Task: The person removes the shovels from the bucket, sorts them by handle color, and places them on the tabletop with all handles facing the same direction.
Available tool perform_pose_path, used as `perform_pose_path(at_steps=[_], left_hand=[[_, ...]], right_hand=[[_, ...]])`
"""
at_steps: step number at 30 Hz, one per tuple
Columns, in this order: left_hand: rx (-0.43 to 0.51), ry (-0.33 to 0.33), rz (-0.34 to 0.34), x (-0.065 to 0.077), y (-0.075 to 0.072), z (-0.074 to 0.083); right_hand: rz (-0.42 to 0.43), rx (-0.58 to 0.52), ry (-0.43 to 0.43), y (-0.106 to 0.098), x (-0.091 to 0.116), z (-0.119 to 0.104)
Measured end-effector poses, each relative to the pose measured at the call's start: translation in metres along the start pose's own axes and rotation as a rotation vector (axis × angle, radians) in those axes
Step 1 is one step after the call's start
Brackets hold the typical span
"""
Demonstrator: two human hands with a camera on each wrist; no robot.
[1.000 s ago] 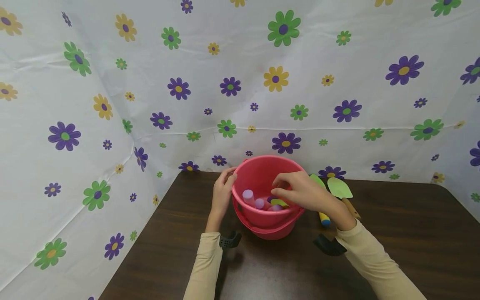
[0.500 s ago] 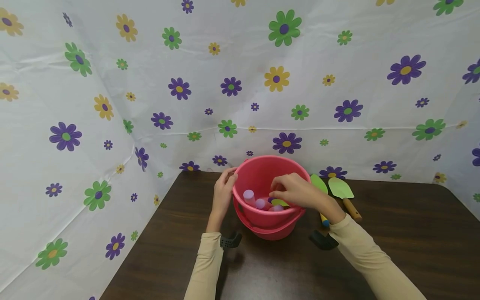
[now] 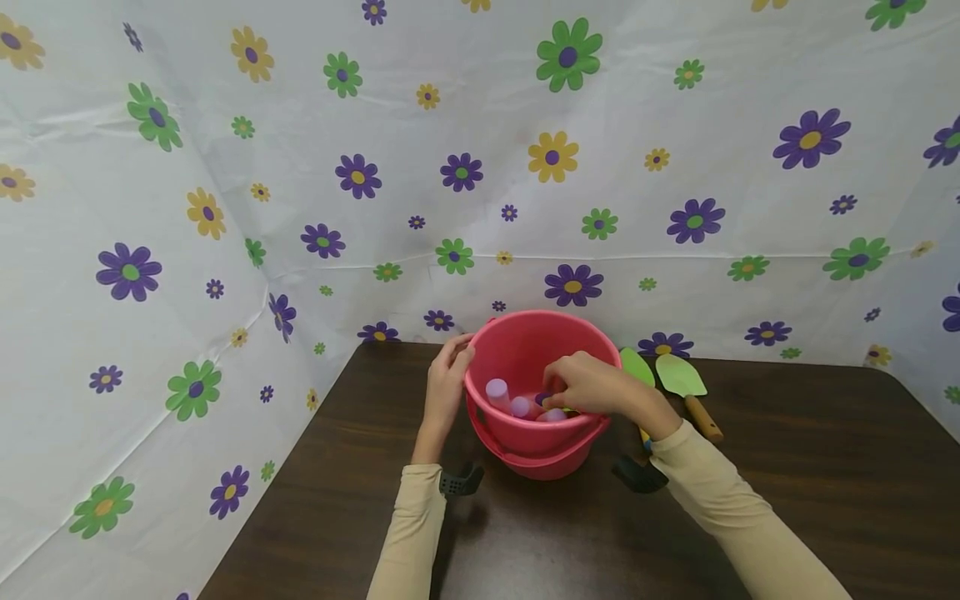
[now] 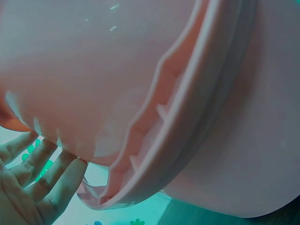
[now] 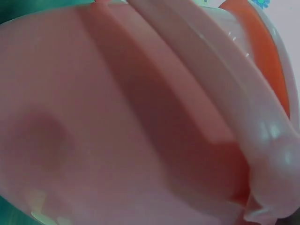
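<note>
A pink bucket (image 3: 517,433) stands on the table, its handle (image 3: 504,454) hanging down in front. My left hand (image 3: 444,379) rests at the left of the rim; the left wrist view shows its fingers (image 4: 63,183) fairly straight against the bucket. My right hand (image 3: 588,385) reaches over the right rim into the bucket, fingers bent down among the things inside. Their tips are at a small yellow-green thing, mostly covered, and I cannot tell whether they grip it. Also inside are a lavender-topped cylinder (image 3: 497,389), a round lavender end (image 3: 521,407) and another lavender piece (image 3: 553,414).
Right of the bucket lie a pale green trowel (image 3: 681,377) with a wooden handle and a green one (image 3: 637,367), partly hidden by the right arm. A flower-print sheet (image 3: 405,283) hangs behind the dark wooden table (image 3: 810,475).
The right hand has moved slightly left and lower into the bucket. Its fingers now cover most of the yellow-green thing that showed before. The left hand stays at the rim.
</note>
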State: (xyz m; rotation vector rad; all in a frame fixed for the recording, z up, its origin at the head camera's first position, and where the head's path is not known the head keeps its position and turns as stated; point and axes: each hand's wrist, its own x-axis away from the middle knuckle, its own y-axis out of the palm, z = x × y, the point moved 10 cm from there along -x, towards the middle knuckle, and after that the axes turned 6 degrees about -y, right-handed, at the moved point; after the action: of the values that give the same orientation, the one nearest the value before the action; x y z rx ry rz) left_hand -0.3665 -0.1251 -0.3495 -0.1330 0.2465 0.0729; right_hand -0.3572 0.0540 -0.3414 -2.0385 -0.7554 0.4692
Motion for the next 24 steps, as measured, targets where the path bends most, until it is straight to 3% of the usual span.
perform_pose_path(at_steps=[24], left_hand=[[0.008, -0.001, 0.003, -0.003, 0.000, -0.003]], right_hand=[[-0.174, 0.026, 0.128, 0.015, -0.013, 0.012]])
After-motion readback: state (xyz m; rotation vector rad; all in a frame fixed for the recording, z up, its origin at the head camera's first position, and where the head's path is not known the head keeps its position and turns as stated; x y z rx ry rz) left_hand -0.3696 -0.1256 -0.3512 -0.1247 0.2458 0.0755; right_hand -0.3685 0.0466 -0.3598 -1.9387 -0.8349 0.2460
